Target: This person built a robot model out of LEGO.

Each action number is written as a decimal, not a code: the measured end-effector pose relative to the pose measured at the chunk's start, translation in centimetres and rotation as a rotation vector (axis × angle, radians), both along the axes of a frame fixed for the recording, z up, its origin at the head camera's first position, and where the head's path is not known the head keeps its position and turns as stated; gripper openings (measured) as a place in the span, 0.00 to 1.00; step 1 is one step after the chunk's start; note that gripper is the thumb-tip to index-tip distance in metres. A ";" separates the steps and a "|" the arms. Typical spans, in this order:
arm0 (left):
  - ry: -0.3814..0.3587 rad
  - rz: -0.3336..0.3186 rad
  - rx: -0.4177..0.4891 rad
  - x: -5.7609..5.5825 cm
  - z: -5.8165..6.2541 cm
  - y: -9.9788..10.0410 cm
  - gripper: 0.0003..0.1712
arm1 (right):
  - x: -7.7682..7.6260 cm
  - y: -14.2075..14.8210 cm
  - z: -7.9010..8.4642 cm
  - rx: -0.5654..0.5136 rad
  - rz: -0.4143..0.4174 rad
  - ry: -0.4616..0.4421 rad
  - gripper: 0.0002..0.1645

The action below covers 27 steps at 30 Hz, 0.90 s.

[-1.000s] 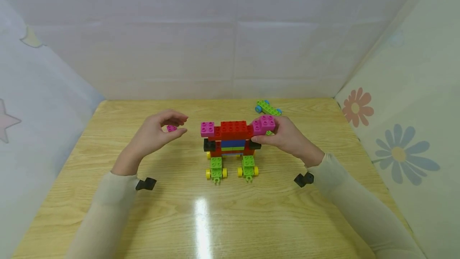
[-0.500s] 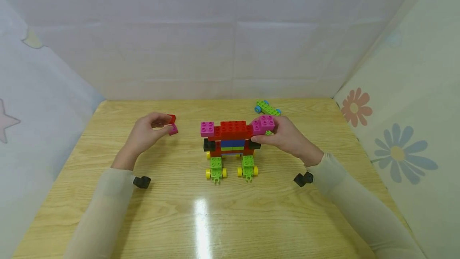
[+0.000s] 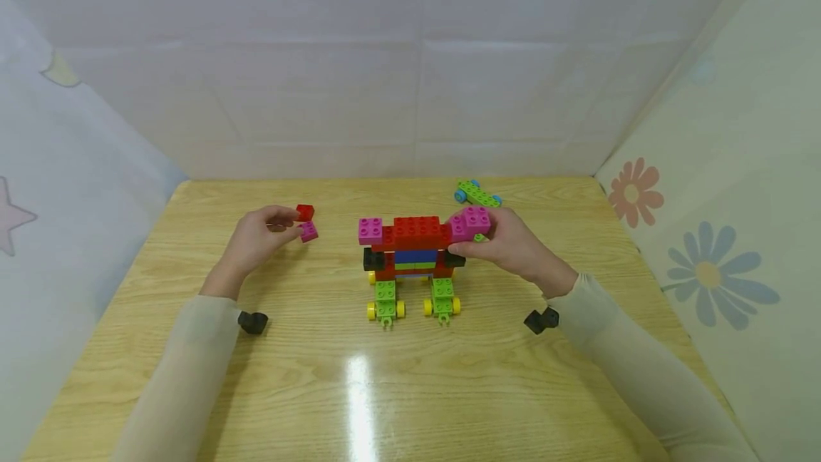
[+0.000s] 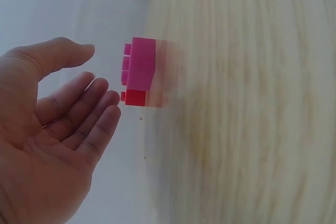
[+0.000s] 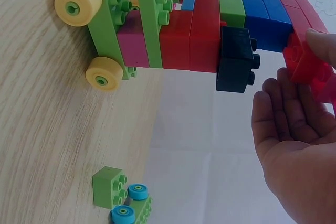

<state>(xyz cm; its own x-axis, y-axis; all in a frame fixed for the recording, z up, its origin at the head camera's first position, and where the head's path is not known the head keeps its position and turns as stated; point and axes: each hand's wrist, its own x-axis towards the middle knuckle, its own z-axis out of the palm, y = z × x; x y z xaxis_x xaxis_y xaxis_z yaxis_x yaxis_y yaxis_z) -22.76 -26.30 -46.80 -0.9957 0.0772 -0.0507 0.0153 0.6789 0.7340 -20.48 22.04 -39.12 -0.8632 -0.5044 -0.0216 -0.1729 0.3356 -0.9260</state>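
In the middle of the table [image 3: 410, 391] stands a tall model of toy bricks [image 3: 417, 234], with green wheeled bases, blue, red and black bricks and pink ends. My right hand [image 3: 513, 241] grips its right pink end, thumb on the near side; the right wrist view shows the fingers [image 5: 294, 108] bent beneath the red and pink bricks. On the left, my left hand [image 3: 253, 239] is beside a loose pink brick [image 3: 308, 232] and a red brick [image 3: 304, 212]. In the left wrist view its relaxed fingers [image 4: 100, 124] are apart from both bricks and hold nothing.
Behind the model lies a green wheeled base [image 3: 477, 193] with blue wheels. A loose green brick [image 5: 107, 187] sits near it, mostly hidden by the right hand in the head view. White cloth [image 3: 410, 91] hangs behind and at both sides of the table.
My left hand has drawn back to the left, so the red brick and the pink brick now show beyond its fingertips. The right hand and the brick model have stayed in place.
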 end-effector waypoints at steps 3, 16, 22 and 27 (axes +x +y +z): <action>-0.020 -0.002 0.001 -0.2 -0.2 0.0 0.29 | 0.0 0.0 0.0 -0.002 0.004 0.000 0.24; -0.060 -0.031 -0.058 -1.2 -1.0 0.5 0.33 | 0.1 0.1 0.1 -0.002 0.005 0.006 0.25; -0.073 -0.038 -0.092 -1.3 -1.0 0.6 0.32 | 0.0 0.1 -0.1 -0.001 0.001 -0.003 0.25; -0.074 -0.035 -0.111 -1.5 -1.2 0.7 0.31 | 0.0 0.1 0.1 -0.006 0.006 -0.014 0.25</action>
<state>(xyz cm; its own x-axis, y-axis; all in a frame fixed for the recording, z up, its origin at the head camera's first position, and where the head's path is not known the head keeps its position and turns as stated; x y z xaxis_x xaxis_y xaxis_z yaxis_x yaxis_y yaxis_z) -24.21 -25.63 -47.99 -0.9858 0.1017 -0.1338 -0.0109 0.7557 0.6548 -20.44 22.12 -39.06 -0.8600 -0.5094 -0.0308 -0.1617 0.3292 -0.9303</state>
